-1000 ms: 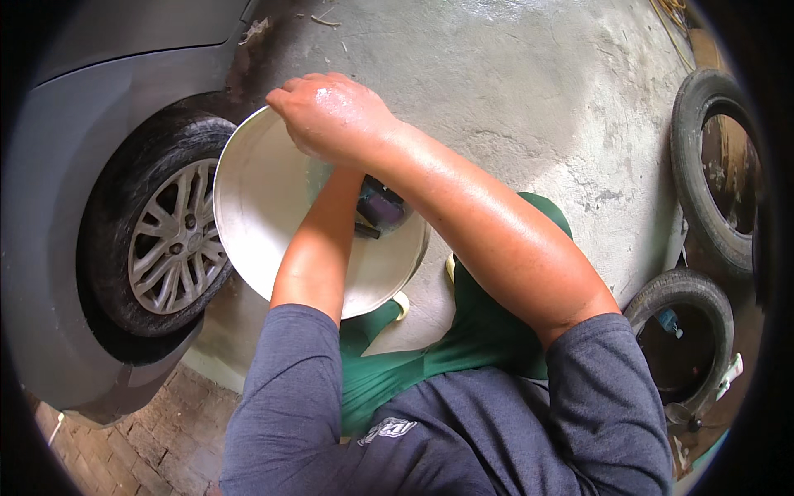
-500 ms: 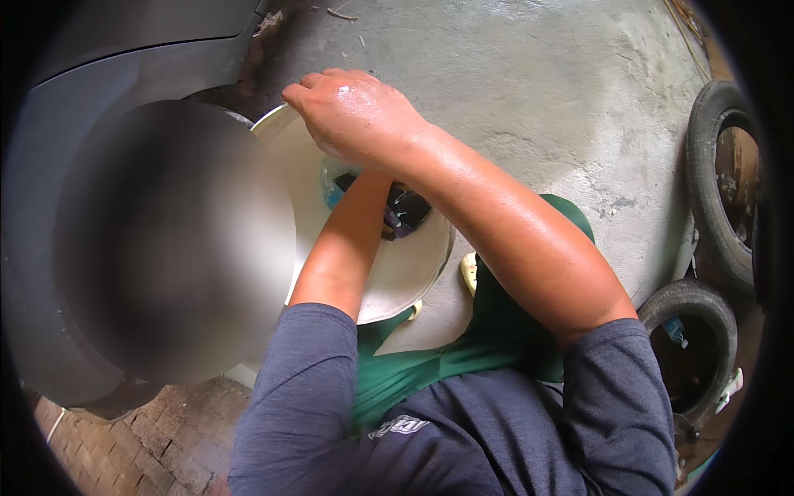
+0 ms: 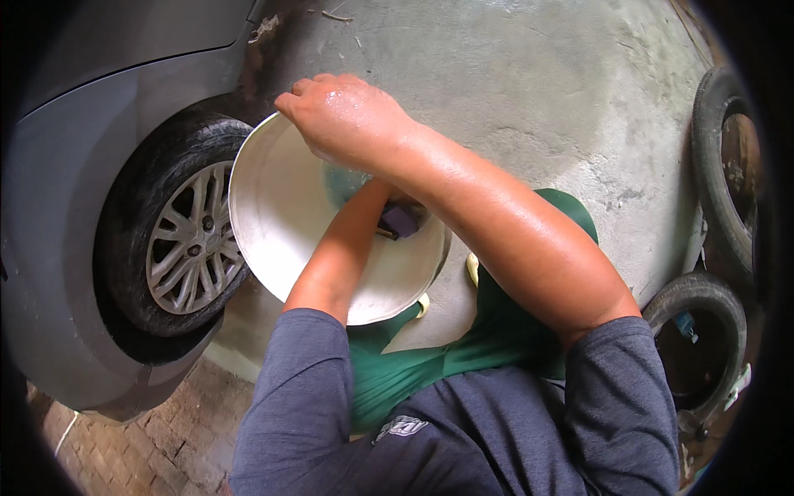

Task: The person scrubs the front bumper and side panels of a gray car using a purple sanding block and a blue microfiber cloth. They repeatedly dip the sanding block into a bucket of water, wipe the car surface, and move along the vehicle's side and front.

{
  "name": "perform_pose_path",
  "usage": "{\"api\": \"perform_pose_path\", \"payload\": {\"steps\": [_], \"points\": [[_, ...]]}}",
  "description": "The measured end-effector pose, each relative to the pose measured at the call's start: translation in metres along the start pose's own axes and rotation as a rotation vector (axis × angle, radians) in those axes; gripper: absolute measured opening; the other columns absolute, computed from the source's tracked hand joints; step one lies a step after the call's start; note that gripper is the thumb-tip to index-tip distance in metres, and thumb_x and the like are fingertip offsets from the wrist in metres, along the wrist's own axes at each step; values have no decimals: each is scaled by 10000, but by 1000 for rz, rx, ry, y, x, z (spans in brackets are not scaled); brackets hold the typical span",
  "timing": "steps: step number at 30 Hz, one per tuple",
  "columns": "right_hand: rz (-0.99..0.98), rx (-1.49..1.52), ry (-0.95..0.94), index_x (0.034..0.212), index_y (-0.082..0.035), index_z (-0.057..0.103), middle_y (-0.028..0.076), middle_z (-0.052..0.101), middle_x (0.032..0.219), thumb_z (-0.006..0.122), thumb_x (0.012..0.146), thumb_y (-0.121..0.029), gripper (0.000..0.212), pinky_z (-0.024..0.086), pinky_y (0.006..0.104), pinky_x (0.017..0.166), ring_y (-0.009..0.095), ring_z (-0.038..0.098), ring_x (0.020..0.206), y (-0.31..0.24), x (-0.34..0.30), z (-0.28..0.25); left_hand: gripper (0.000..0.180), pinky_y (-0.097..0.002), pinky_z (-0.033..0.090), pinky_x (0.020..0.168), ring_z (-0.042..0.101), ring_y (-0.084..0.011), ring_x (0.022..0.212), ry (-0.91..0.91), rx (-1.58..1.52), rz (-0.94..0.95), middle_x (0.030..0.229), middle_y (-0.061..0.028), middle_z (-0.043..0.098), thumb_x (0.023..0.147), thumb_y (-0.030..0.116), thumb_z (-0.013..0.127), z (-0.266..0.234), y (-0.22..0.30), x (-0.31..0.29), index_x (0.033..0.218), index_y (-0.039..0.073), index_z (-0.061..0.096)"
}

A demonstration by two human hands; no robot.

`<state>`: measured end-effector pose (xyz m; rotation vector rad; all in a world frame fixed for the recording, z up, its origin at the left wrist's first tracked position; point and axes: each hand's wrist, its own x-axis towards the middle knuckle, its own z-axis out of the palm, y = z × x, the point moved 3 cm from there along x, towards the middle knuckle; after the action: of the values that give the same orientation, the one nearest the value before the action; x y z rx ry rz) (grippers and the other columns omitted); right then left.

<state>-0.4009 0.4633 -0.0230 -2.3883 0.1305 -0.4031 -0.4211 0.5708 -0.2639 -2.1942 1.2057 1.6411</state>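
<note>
A large white bucket (image 3: 269,207) stands tilted between my legs, its mouth facing left. My right hand (image 3: 343,116) is wet and closed over the bucket's far rim, its fingers curled over the edge. Down inside the bucket reaches my left forearm (image 3: 343,248); the left hand itself is hidden behind my right wrist and its fingers do not show. At the bucket's bottom, near that wrist, lie a purple item (image 3: 400,221) and dark things I cannot make out. A bluish, see-through patch shows beside them.
Close on the left stands a grey car (image 3: 58,198) with a black tyre and silver wheel (image 3: 194,240). Two loose tyres lean at the right, an upper tyre (image 3: 703,149) and a lower tyre (image 3: 732,318). Below is concrete floor (image 3: 513,74), with brick paving (image 3: 157,446) at lower left.
The bucket has tipped further, its mouth swinging left and showing more of the inner wall. My right hand has shifted slightly left with the rim. The dark contents show less.
</note>
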Motion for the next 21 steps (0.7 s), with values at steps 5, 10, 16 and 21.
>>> {"api": "perform_pose_path", "payload": {"steps": [5, 10, 16, 21], "points": [[12, 19, -7, 1065, -35, 673, 147, 708, 1025, 629, 868, -32, 201, 579, 479, 880, 356, 699, 1027, -3, 3, -2, 528, -447, 466, 1098, 596, -314, 1317, -15, -79, 6, 1407, -194, 637, 970, 202, 688, -3, -8, -10, 1448, 17, 558], [22, 15, 9, 1068, -37, 672, 152, 705, 1042, 622, 873, -27, 201, 584, 484, 881, 359, 695, 1048, 0, -1, 0, 531, -440, 460, 1105, 596, -305, 1322, 20, -279, 50, 1403, -189, 645, 969, 194, 690, -19, -8, -49, 1452, 19, 558], [57, 8, -26, 1134, -48, 676, 152, 705, 1055, 620, 877, -18, 264, 589, 485, 893, 358, 697, 1067, 0, 0, -1, 535, -433, 453, 1114, 596, -294, 1327, 138, -451, 119, 1397, -182, 654, 968, 186, 693, -55, -11, -115, 1458, 22, 557], [64, -23, -72, 1141, -46, 672, 153, 703, 1072, 626, 872, -16, 274, 594, 481, 892, 359, 703, 1057, -1, 5, 0, 585, -379, 479, 1074, 638, -228, 1237, 53, -539, 29, 1396, -129, 665, 951, 189, 721, -80, -39, -132, 1481, 19, 542]]}}
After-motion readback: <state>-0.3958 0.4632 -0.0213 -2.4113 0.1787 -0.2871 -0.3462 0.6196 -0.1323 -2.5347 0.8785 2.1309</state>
